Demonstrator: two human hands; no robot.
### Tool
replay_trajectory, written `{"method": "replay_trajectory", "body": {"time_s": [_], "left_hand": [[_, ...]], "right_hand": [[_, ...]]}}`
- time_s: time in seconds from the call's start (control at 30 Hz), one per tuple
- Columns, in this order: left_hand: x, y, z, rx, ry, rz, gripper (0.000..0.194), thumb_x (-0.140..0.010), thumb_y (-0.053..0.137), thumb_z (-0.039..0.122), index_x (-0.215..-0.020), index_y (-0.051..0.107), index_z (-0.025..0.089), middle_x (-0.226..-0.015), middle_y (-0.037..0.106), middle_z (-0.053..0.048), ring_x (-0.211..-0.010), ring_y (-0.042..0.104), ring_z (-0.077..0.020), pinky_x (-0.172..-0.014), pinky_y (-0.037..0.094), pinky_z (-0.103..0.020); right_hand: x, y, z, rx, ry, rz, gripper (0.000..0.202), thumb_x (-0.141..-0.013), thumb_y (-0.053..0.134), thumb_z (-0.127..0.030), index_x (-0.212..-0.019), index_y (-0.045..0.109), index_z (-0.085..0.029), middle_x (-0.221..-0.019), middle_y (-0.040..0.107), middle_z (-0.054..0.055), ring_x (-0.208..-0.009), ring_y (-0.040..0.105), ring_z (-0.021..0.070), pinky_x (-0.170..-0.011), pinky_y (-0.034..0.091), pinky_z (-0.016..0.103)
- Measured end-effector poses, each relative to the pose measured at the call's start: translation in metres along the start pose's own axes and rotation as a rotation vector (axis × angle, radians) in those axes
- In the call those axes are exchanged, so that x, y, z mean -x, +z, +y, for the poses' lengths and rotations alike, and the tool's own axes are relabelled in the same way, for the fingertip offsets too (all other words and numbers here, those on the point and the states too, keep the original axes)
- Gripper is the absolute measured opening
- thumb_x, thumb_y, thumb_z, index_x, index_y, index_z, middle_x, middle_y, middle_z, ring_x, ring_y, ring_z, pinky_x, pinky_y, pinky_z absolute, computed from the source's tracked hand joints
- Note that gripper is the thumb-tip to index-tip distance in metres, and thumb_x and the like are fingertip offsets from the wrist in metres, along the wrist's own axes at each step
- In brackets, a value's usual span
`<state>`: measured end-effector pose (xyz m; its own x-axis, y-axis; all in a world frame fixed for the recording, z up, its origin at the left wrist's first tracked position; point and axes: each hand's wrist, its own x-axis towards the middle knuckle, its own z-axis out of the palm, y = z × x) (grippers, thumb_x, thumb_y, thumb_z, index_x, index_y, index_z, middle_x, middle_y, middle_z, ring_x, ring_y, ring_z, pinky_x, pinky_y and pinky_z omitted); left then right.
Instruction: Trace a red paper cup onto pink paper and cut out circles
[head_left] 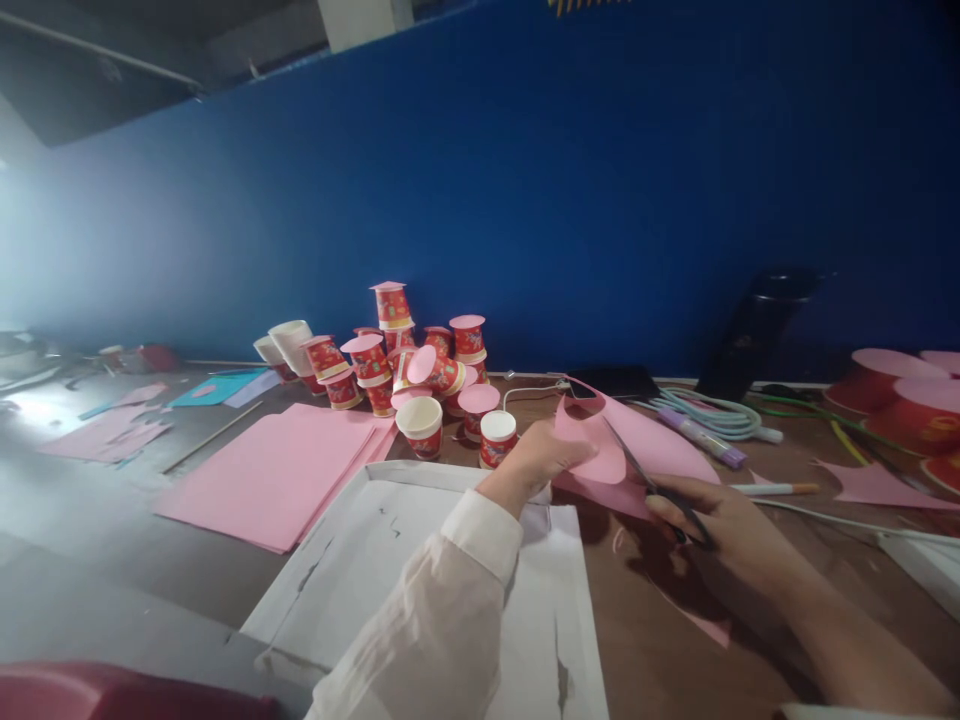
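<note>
My left hand [546, 455] is closed on a sheet of pink paper [652, 435], pinching it near its left edge. Around the scissors' [684, 520] black handles, the fingers of my right hand [724, 520] are wrapped. The blades point up and left and lie against the pink paper beside a rounded cut part. Left of my left hand stand a white-topped red paper cup [498, 438] and an open red paper cup [420, 427]. Behind them, more red cups with pink paper discs [466, 322] are piled up.
A white box lid [360, 560] lies in front, with a stack of pink sheets [262, 470] to its left. Coiled pale cables [712, 412], a purple tube [709, 440] and a dark bottle [757, 335] are at the right. A blue partition [570, 200] rises behind the table.
</note>
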<state>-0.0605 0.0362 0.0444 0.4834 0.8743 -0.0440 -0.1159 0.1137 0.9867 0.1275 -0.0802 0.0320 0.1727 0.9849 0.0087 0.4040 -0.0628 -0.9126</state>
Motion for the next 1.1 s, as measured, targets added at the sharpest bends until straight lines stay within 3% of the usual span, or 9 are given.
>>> {"method": "replay_trajectory", "body": {"time_s": [0.17, 0.43, 0.6, 0.93, 1.1], "left_hand": [[-0.004, 0.000, -0.006, -0.008, -0.013, 0.026, 0.057, -0.067, 0.086, 0.012, -0.123, 0.075, 0.017, -0.107, 0.079, -0.009, -0.104, 0.073, -0.0258, -0.101, 0.055, -0.038], [-0.008, -0.001, -0.011, -0.031, -0.036, 0.067, 0.034, -0.071, 0.081, 0.009, -0.105, 0.078, 0.011, -0.102, 0.079, -0.012, -0.093, 0.073, -0.0242, -0.096, 0.056, -0.041], [-0.011, -0.003, -0.014, -0.024, -0.012, 0.046, 0.034, -0.071, 0.082, 0.010, -0.105, 0.078, 0.013, -0.102, 0.079, -0.011, -0.096, 0.073, -0.0244, -0.098, 0.056, -0.042], [-0.010, -0.002, -0.010, -0.071, -0.024, 0.055, 0.031, -0.071, 0.081, 0.011, -0.101, 0.079, 0.012, -0.100, 0.079, -0.011, -0.096, 0.073, -0.0245, -0.097, 0.056, -0.040], [-0.006, -0.002, -0.004, -0.096, -0.037, 0.074, 0.032, -0.070, 0.081, 0.010, -0.102, 0.079, 0.011, -0.103, 0.079, -0.012, -0.098, 0.072, -0.0249, -0.097, 0.055, -0.040]], "right_hand": [[0.002, 0.000, -0.006, 0.006, 0.005, 0.016, 0.048, -0.081, 0.069, -0.064, -0.093, 0.082, -0.019, -0.078, 0.074, 0.006, -0.070, 0.064, 0.0207, -0.062, 0.052, 0.029], [0.006, 0.001, -0.012, 0.020, 0.024, -0.001, 0.051, -0.084, 0.063, -0.067, -0.085, 0.077, -0.018, -0.067, 0.068, 0.005, -0.056, 0.056, 0.0162, -0.052, 0.045, 0.027], [0.004, 0.000, -0.009, 0.069, -0.018, 0.007, 0.049, -0.085, 0.060, -0.065, -0.077, 0.075, -0.019, -0.069, 0.069, 0.006, -0.059, 0.058, 0.0177, -0.054, 0.045, 0.029], [0.007, 0.001, -0.012, 0.075, 0.014, -0.002, 0.051, -0.087, 0.058, -0.066, -0.084, 0.075, -0.018, -0.068, 0.068, 0.005, -0.058, 0.055, 0.0167, -0.053, 0.045, 0.030], [0.004, -0.001, -0.007, 0.095, -0.055, 0.004, 0.044, -0.090, 0.059, -0.060, -0.086, 0.077, -0.020, -0.074, 0.071, 0.005, -0.065, 0.061, 0.0182, -0.060, 0.049, 0.029]]}}
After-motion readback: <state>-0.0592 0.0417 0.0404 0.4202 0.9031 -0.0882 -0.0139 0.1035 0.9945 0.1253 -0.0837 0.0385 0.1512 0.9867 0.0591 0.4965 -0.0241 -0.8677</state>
